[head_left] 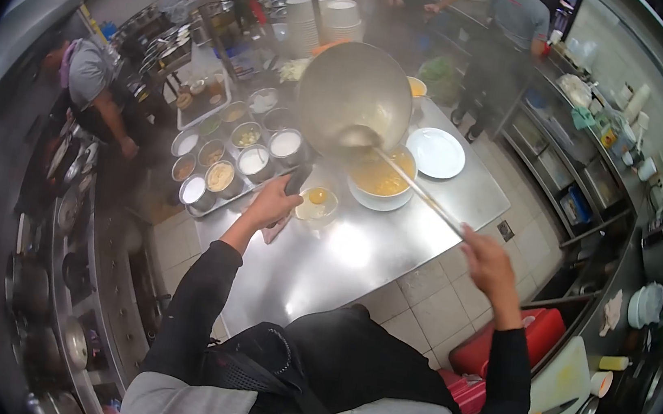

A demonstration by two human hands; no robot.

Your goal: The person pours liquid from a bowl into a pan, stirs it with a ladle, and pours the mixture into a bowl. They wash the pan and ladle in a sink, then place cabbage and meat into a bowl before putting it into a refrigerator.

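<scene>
My left hand [273, 203] is closed round the dark handle of a large wok [353, 87], with a cloth hanging under the fingers. The wok is raised and tilted over a white bowl [381, 200] that holds yellow soup. My right hand [489, 262] grips the end of a long ladle [423, 191], whose scoop is at the wok's lower rim, above the bowl. A small clear dish with a raw egg [317, 196] sits on the steel table, between my left hand and the bowl.
Beside the bowl lies a white plate [436, 153]. Metal containers of ingredients [220, 176] stand on a tray at the left. Stacked white bowls [342, 18] are behind. One person [93, 73] is at the left, others at the back. A knife [552, 412] lies on a board at the right.
</scene>
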